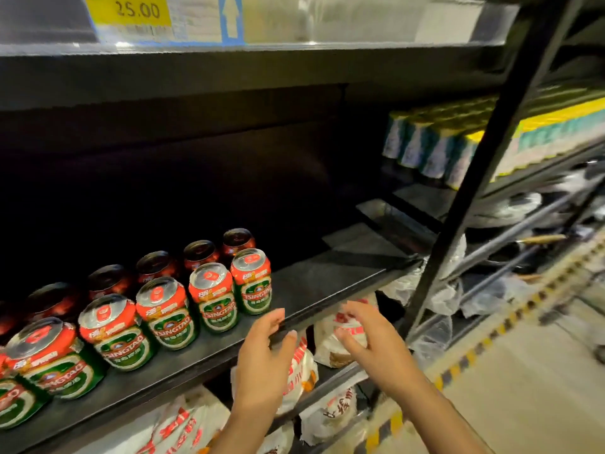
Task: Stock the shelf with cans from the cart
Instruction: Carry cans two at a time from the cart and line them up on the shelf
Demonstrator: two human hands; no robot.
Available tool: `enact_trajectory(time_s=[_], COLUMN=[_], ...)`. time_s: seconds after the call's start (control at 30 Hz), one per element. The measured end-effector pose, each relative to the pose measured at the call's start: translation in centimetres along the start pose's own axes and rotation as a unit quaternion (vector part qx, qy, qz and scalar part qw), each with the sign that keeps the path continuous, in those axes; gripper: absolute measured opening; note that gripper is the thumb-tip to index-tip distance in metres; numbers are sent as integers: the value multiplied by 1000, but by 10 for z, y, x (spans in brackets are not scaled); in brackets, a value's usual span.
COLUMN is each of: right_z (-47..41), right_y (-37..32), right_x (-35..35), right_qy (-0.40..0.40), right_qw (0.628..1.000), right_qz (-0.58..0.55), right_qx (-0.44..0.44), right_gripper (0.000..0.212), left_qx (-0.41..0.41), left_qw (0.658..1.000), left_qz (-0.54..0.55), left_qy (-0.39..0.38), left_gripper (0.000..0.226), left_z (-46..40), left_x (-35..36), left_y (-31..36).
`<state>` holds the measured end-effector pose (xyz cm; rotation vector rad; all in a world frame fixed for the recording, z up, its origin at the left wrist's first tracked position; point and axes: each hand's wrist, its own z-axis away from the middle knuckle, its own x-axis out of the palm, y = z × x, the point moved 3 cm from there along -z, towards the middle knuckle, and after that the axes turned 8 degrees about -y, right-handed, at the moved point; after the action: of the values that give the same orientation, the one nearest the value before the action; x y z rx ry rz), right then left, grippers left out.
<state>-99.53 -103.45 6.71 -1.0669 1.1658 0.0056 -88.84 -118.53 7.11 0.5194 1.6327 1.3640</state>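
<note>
My left hand [262,352] and right hand [370,339] hover empty at the front edge of the dark metal shelf [327,283], fingers loosely spread, holding nothing. Red-and-green beer cans [170,312] stand upright in two rows on the shelf's left part, just left of my hands.

Back row of cans [157,267] on the shelf [314,283]: sunk in shadow, labels unreadable, the leftmost cut by the frame's left edge, as is the lowest front can [13,401]. Right hand [363,335]: motion-blurred at the fingertips, so their exact pose cannot be told; white bags [327,417] on the lower shelf partly hidden behind both hands and the shelf lip. Price tag [131,14] cropped at the top; fine print too small to read.
</note>
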Motion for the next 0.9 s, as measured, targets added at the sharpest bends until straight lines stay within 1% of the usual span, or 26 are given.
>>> enact_trajectory(time_s=[0.07,0.13,0.2,0.27,0.3,0.33,0.4,0.43,0.5,0.63,0.77,0.83,0.9], right_z=[39,88,149,225,265,305,387,436,498,635,730,764,791], right_y=[19,41,61,78,84,86,81,71,57,7,-50,-74,-92], right_x=[-17,-34,-48,-58,-60,-61,-62,-57,-49,3,67,95,117], right_qy=[28,52,94,156,185,211,264,287,310,382,427,453,470], right_qw=[998,992,979,956,940,922,879,853,816,702,590,539,502], right_qz=[33,65,86,91,87,82,75,71,58,35,-24,-52,-69], right_qx=[34,90,157,232,274,316,390,431,485,600,686,708,723], right_gripper=[35,35,46,63,64,59,49,51,56,40,39,37,36], left_qx=[53,110,163,205,226,250,298,323,359,433,484,491,499], left_qw=[992,969,934,889,864,837,785,756,710,578,458,408,366], left_qz=[-91,-164,-211,-235,-251,-263,-272,-267,-251,-230,-208,-204,-200], left_qy=[-73,-147,-239,-334,-374,-409,-470,-503,-552,-652,-716,-743,-759], left_gripper=[39,42,47,48,48,48,49,49,49,48,48,48,48], left_z=[3,14,31,59,77,98,149,185,235,372,500,552,595], left_x=[26,58,97,140,161,183,221,240,262,293,296,292,288], left_y=[19,39,55,72,79,84,94,99,98,97,90,84,78])
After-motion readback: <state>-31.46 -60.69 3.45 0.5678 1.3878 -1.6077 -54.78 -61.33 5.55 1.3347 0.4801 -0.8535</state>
